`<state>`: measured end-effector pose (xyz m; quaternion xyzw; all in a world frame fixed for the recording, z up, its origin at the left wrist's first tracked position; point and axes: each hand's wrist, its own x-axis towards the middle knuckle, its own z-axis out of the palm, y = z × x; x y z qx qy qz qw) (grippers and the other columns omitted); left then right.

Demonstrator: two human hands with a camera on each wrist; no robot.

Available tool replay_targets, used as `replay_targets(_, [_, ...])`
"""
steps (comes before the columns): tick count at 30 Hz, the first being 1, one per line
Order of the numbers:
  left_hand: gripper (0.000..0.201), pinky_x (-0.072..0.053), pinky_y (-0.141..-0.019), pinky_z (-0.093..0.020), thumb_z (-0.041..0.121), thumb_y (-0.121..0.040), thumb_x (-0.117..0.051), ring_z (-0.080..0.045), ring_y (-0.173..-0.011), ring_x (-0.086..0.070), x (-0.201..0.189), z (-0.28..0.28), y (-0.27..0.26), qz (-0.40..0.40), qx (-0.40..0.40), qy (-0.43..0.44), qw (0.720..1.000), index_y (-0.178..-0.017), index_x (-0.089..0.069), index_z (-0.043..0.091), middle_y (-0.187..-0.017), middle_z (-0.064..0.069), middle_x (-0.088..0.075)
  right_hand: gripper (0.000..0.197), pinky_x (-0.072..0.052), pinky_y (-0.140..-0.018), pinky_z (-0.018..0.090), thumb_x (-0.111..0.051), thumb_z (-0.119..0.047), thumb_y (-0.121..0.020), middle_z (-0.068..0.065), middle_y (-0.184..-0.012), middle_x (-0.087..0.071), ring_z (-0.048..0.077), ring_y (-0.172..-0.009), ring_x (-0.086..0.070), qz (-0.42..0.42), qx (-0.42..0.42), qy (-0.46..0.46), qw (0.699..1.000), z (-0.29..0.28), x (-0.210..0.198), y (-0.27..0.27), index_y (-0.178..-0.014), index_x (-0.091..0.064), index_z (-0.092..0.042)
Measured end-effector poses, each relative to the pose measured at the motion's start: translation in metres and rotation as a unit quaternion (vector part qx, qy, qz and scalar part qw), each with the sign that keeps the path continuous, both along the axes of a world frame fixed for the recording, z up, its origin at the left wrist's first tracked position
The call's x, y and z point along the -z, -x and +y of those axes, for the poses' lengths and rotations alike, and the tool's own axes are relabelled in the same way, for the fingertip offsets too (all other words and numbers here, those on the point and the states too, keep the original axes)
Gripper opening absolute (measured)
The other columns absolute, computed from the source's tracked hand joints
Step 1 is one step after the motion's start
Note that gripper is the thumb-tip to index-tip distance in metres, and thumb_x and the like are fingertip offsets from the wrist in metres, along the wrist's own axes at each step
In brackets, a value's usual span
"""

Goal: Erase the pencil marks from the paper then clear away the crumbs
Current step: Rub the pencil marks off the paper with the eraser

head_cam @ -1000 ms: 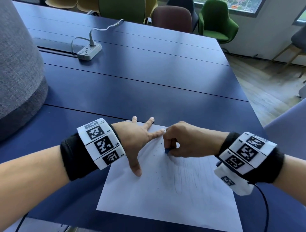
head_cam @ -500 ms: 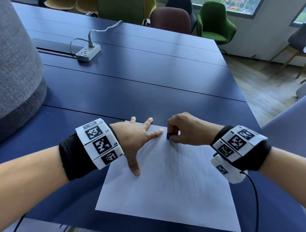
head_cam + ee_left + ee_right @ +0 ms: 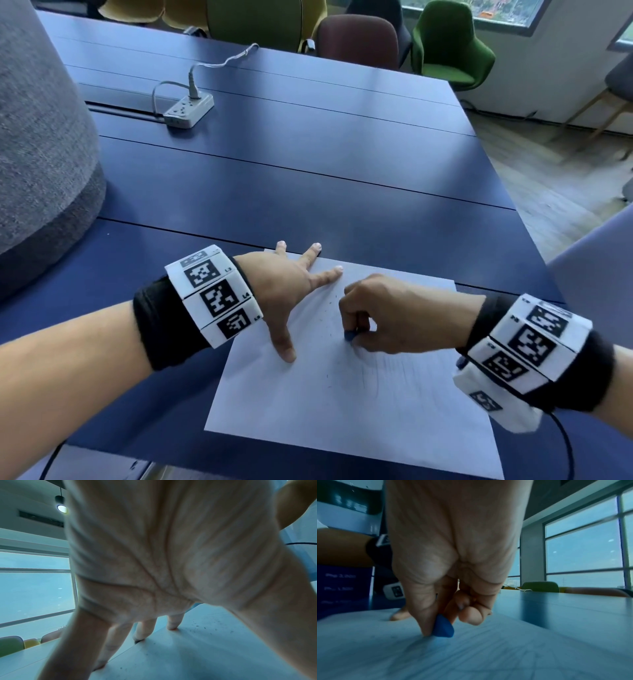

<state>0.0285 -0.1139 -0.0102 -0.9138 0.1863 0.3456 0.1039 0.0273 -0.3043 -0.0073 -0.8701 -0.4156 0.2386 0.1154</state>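
A white sheet of paper [image 3: 308, 411] lies on the dark blue table [image 3: 308, 192] near its front edge. Faint pencil lines [image 3: 394, 373] run down its right half. My left hand [image 3: 291, 291] is spread flat on the sheet's upper left part, fingers straight, pressing it down. My right hand [image 3: 376, 322] pinches a small blue eraser [image 3: 349, 335] between thumb and fingers, its tip on the paper. In the right wrist view the blue eraser [image 3: 443, 627] touches the sheet. Dark crumbs [image 3: 330, 308] dot the paper between the hands; crumbs [image 3: 204, 626] also show in the left wrist view.
A white power strip [image 3: 188, 111] with its cable lies at the back left of the table. A large grey fabric object [image 3: 41, 144] stands at the left edge. Chairs [image 3: 448, 44] line the far side. A black cable [image 3: 568, 445] hangs from my right wrist.
My right hand with the eraser slid from the paper's top edge back toward me and slightly left. The left hand stays pressed on the sheet.
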Motion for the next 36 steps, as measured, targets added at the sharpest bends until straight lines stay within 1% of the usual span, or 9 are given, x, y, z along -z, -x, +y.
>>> replay_targets(5, [0.142,-0.023,-0.114,-0.055,0.060,-0.057,-0.085,-0.049,-0.146,0.007,-0.001,-0.001,0.000,-0.003,0.000,0.001,1.000,-0.147,0.024,0.049,-0.158,0.001,0.032,0.003,-0.052,-0.072,0.037,-0.064,-0.014,-0.079,-0.008,-0.076,-0.061,0.015,-0.074,-0.059,-0.054,0.059,-0.025,0.997,-0.002,0.001,-0.013,-0.080,-0.066,-0.012])
replay_targets(9, [0.142,-0.025,-0.113,-0.055,0.061,-0.058,-0.085,-0.049,-0.146,0.006,-0.002,-0.002,0.001,-0.004,0.001,-0.003,1.000,-0.147,0.024,0.048,-0.159,0.000,0.032,0.004,-0.051,-0.069,0.027,-0.066,-0.015,-0.078,-0.009,-0.077,-0.065,0.008,-0.069,-0.057,0.014,0.007,-0.005,1.000,0.000,-0.001,0.006,-0.080,-0.067,-0.019])
replay_targets(14, [0.142,-0.024,-0.113,-0.055,0.060,-0.057,-0.086,-0.049,-0.146,0.007,-0.002,-0.002,0.001,-0.004,0.002,-0.001,1.000,-0.147,0.023,0.049,-0.159,0.000,0.031,0.005,-0.052,-0.073,0.034,-0.064,-0.014,-0.078,-0.007,-0.079,-0.065,0.012,-0.073,-0.058,-0.040,0.050,-0.021,0.998,0.000,-0.002,-0.003,-0.082,-0.067,-0.014])
replay_targets(19, [0.143,-0.024,-0.113,-0.056,0.059,-0.055,-0.087,-0.051,-0.145,0.008,-0.002,-0.003,0.001,-0.003,0.002,-0.004,1.000,-0.146,0.023,0.051,-0.159,-0.001,0.031,0.007,-0.051,-0.070,0.028,-0.064,-0.012,-0.077,-0.008,-0.079,-0.065,0.006,-0.069,-0.053,0.050,-0.031,0.007,0.998,0.004,-0.004,0.025,-0.081,-0.068,-0.016])
replay_targets(22, [0.142,-0.026,-0.113,-0.054,0.061,-0.058,-0.085,-0.049,-0.145,0.007,-0.002,-0.003,0.000,-0.005,0.002,-0.008,1.000,-0.147,0.024,0.047,-0.159,0.001,0.031,0.004,-0.050,-0.073,0.032,-0.062,-0.014,-0.079,-0.005,-0.081,-0.063,0.009,-0.072,-0.051,-0.022,0.027,-0.021,0.999,0.002,-0.001,0.012,-0.081,-0.066,-0.014])
replay_targets(26, [0.143,-0.027,-0.113,-0.055,0.062,-0.057,-0.085,-0.049,-0.146,0.007,-0.001,-0.003,0.000,-0.004,-0.001,-0.008,1.000,-0.148,0.024,0.046,-0.159,0.002,0.031,0.006,-0.041,-0.064,0.013,-0.062,-0.011,-0.080,-0.006,-0.083,-0.059,0.001,-0.068,-0.047,0.012,-0.007,-0.014,1.000,0.000,-0.003,0.027,-0.081,-0.064,-0.016])
replay_targets(28, [0.143,-0.026,-0.114,-0.055,0.062,-0.057,-0.085,-0.049,-0.146,0.007,-0.001,-0.003,0.000,-0.004,0.000,-0.009,1.000,-0.148,0.024,0.046,-0.159,0.001,0.031,0.009,-0.043,-0.064,0.015,-0.062,-0.010,-0.079,-0.006,-0.082,-0.061,0.003,-0.068,-0.049,0.044,-0.034,0.003,0.998,0.003,-0.006,0.030,-0.081,-0.066,-0.017])
replay_targets(31, [0.143,-0.025,-0.114,-0.055,0.062,-0.057,-0.085,-0.050,-0.145,0.006,-0.001,-0.003,0.000,-0.006,0.004,-0.012,1.000,-0.148,0.024,0.045,-0.159,0.001,0.031,0.009,-0.045,-0.068,0.020,-0.063,-0.011,-0.079,-0.009,-0.082,-0.059,0.000,-0.068,-0.048,-0.006,0.004,-0.019,1.000,0.005,-0.002,0.019,-0.084,-0.068,-0.015])
replay_targets(36, [0.142,-0.024,-0.115,-0.055,0.061,-0.058,-0.084,-0.049,-0.146,0.007,-0.003,-0.004,0.002,-0.006,-0.004,-0.006,1.000,-0.148,0.024,0.045,-0.159,0.001,0.030,0.010,-0.042,-0.061,0.013,-0.063,-0.009,-0.079,-0.007,-0.084,-0.060,0.004,-0.070,-0.052,0.055,-0.039,0.007,0.998,0.002,-0.006,0.035,-0.085,-0.068,-0.015])
